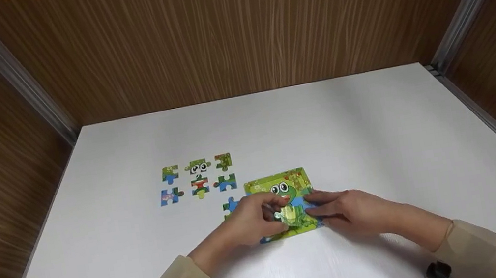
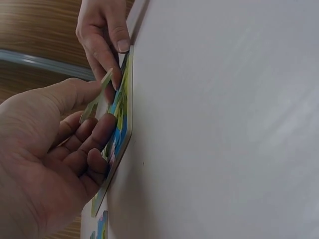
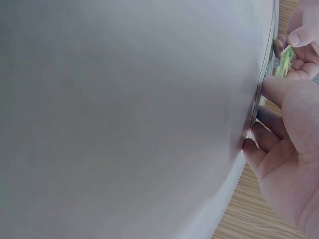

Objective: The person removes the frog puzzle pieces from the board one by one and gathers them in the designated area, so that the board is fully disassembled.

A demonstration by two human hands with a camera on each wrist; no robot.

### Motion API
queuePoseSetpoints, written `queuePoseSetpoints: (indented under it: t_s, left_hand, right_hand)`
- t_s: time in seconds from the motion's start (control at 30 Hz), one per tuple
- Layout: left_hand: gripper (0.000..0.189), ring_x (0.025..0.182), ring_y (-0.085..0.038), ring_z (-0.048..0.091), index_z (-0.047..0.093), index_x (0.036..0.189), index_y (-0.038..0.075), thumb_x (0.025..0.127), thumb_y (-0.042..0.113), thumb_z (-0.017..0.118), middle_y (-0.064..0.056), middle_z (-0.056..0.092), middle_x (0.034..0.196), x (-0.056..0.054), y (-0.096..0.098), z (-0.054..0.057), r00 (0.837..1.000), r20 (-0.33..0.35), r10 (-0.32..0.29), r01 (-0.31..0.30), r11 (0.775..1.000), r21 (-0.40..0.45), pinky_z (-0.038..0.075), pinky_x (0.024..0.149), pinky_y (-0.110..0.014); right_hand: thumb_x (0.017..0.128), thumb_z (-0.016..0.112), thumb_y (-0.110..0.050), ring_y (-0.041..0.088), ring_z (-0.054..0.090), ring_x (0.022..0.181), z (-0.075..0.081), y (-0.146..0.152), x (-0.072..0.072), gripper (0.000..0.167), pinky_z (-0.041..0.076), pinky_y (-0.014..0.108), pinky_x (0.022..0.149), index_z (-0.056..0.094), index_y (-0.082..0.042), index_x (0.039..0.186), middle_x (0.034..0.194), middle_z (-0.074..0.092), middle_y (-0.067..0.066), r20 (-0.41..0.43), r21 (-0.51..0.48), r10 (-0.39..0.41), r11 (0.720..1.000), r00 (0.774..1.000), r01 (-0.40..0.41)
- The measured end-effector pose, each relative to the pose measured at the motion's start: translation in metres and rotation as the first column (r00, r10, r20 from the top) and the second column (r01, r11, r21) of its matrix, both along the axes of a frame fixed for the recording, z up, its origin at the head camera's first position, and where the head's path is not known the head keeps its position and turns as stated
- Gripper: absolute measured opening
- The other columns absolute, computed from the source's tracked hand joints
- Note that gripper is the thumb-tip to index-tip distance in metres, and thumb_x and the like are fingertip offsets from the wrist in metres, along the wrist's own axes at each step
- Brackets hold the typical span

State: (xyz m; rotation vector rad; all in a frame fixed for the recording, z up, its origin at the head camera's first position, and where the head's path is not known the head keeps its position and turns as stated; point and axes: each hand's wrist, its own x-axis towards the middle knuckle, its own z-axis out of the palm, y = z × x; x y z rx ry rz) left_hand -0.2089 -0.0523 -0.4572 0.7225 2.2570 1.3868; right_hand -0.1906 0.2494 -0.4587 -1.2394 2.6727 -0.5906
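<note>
A square frog jigsaw puzzle [image 1: 295, 178] lies flat on the table between the two hands. My left hand [image 1: 251, 219] pinches a small yellow-green puzzle piece [image 1: 288, 215] with the thumb and fingers, over the left part of the picture. Seen in the left wrist view, that piece [image 2: 94, 102] stands tilted, edge-on, at the thumb tip. The right hand [image 1: 353, 209] rests at the puzzle's right side, its extended fingers touching the surface and edge. From the right wrist, the held piece [image 3: 285, 62] shows beyond the right hand's fingers.
Loose puzzle pieces [image 1: 199, 185] lie in rows to the left of the puzzle, some with parts of a frog's face. Another blue and green piece [image 1: 230, 206] is partly behind the left hand. Wood-grain panels [image 1: 236, 31] wall the white table [image 1: 376, 128] at back and sides.
</note>
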Motion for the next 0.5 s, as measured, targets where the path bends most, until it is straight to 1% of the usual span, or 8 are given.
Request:
queuePoseSetpoints:
  t_s: [0.13,0.2,0.33,0.43,0.5]
  left_hand:
    - [0.04,0.092,-0.012,0.068,0.073,0.127,0.015,0.089,0.008,0.084,0.008,0.07,0.119,0.0,-0.002,-0.001,1.0,0.005,0.008,-0.008,1.0,0.025,0.057,0.08,-0.028]
    - [0.039,0.093,-0.013,0.069,0.073,0.127,0.015,0.09,0.009,0.084,0.008,0.069,0.119,0.0,-0.004,0.0,1.0,0.015,0.015,-0.016,0.999,0.033,0.057,0.081,-0.029]
    - [0.041,0.093,-0.014,0.068,0.071,0.129,0.013,0.091,0.012,0.084,0.007,0.067,0.119,-0.001,-0.012,0.006,0.999,0.027,0.032,-0.033,0.999,0.035,0.057,0.08,-0.03]
    - [0.042,0.094,-0.015,0.067,0.07,0.131,0.011,0.091,0.012,0.084,0.005,0.066,0.12,-0.004,-0.022,0.011,0.999,0.002,0.036,-0.036,0.999,0.04,0.056,0.08,-0.031]
    - [0.043,0.097,-0.015,0.068,0.07,0.131,0.009,0.09,0.011,0.084,0.004,0.066,0.122,-0.006,-0.03,0.014,0.999,-0.028,0.04,-0.038,0.998,0.047,0.056,0.082,-0.032]
  right_hand:
    - [0.104,0.068,-0.007,0.035,0.05,0.144,0.0,0.001,0.0,0.043,0.052,0.049,0.105,0.065,-0.009,0.146,0.159,0.051,0.014,0.001,-0.006,0.012,1.0,1.0,-0.012]
    - [0.104,0.067,-0.008,0.034,0.05,0.145,0.0,0.001,0.0,0.043,0.051,0.049,0.105,0.064,-0.01,0.147,0.16,0.051,0.013,0.007,0.004,0.005,1.0,1.0,-0.005]
    - [0.105,0.067,-0.01,0.033,0.049,0.146,0.0,0.0,0.001,0.044,0.05,0.049,0.107,0.064,-0.012,0.148,0.161,0.049,0.011,0.027,0.021,-0.013,1.0,1.0,0.012]
    - [0.105,0.067,-0.011,0.033,0.048,0.146,0.001,0.0,0.001,0.044,0.05,0.049,0.108,0.063,-0.013,0.149,0.162,0.049,0.01,0.038,0.027,-0.023,0.999,0.999,0.022]
    - [0.105,0.067,-0.011,0.032,0.048,0.146,0.001,-0.001,0.002,0.045,0.05,0.05,0.108,0.063,-0.014,0.149,0.162,0.048,0.009,0.039,0.032,-0.028,0.999,0.999,0.027]
